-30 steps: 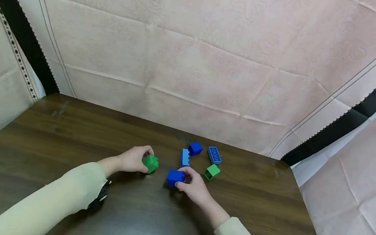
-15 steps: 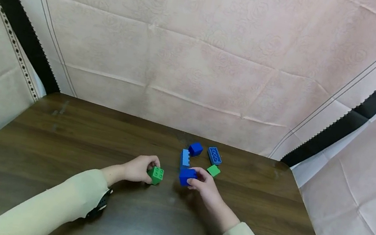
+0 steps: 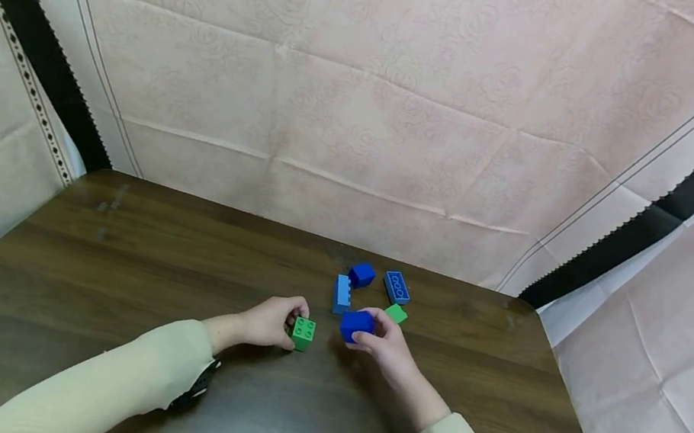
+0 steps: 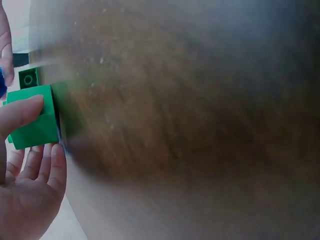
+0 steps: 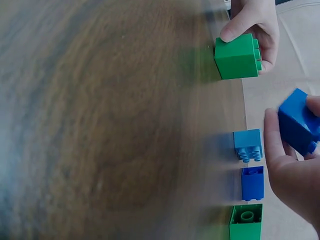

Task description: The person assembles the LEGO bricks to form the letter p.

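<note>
Green studded toy block, chunky and plastic-looking [image 3: 302, 333], is pinched by the left hand [image 3: 268, 320], thumb on one face and fingertips on the other, with its studs turned up. Whether its underside is touching the wood-grain table [image 3: 174, 248] can't be told.

Just to the right, a dark blue studded block of the same sort [image 3: 357, 327] is gripped in the right hand [image 3: 391, 350], kinda tilted in the right wrist view and seemingly lifted. So both hands are loaded, near each other, with the two blocks kept apart by a small gap.

Handling-wise, it'd be guessed that both are light, stiff and pretty hard to break. Smooth sides might get a bit slick, so flat opposite faces are probably best pinched, with studs and hollow bottoms left uncovered. Squeezing hard shouldn't be needed tbh.

Further out, a light blue block [image 3: 342, 294] is laid on its side, studs facing right. Behind it sits another dark blue block [image 3: 361, 274], with a medium blue oblong brick [image 3: 396, 287] set studs-up to the right. A second green block [image 3: 396, 313] is partly hidden by the right hand; its hollow underside is shown in the right wrist view. Past the table edge, pale patterned cloth [image 3: 341, 92] is hung.
</note>
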Motion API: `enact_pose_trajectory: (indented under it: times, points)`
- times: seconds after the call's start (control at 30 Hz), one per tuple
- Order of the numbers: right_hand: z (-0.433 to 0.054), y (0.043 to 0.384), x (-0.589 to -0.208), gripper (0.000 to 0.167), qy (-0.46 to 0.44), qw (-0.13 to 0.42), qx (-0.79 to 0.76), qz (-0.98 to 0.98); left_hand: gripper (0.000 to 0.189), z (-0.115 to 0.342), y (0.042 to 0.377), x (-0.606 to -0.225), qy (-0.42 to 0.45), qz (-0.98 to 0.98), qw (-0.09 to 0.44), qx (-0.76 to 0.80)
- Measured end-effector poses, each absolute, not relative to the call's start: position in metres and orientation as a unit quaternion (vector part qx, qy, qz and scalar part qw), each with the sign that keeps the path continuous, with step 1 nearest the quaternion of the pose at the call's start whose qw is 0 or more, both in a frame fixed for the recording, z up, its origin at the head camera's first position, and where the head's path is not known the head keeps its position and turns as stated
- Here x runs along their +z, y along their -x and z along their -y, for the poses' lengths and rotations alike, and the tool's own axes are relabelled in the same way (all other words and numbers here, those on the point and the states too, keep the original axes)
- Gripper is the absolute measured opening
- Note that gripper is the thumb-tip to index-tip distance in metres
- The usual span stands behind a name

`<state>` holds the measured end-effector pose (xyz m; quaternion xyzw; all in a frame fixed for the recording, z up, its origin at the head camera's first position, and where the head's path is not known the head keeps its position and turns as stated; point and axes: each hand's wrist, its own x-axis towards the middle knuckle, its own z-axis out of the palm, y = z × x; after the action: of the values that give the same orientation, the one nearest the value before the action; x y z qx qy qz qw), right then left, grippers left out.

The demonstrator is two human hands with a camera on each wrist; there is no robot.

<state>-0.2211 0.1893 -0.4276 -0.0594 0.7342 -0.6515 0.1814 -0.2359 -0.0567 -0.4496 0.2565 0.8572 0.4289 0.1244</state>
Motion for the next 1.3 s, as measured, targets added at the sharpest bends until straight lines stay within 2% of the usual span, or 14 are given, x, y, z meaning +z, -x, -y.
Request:
enact_pose_trajectory:
  times: [0.4, 0.8, 1.3]
  points:
    - [-0.192, 0.222, -0.429, 0.046, 0.048, 0.16, -0.627, -0.761, 0.043, 0.054, 0.229, -0.452, -0.258, -0.856, 0.123, 0.431]
    - [-0.193, 0.222, -0.423, 0.042, 0.035, 0.136, -0.623, -0.769, 0.03, 0.055, 0.225, -0.455, -0.239, -0.845, 0.116, 0.464]
    - [-0.183, 0.222, -0.413, 0.041, 0.108, 0.101, -0.552, -0.821, 0.029, 0.046, 0.225, -0.458, -0.241, -0.833, 0.111, 0.485]
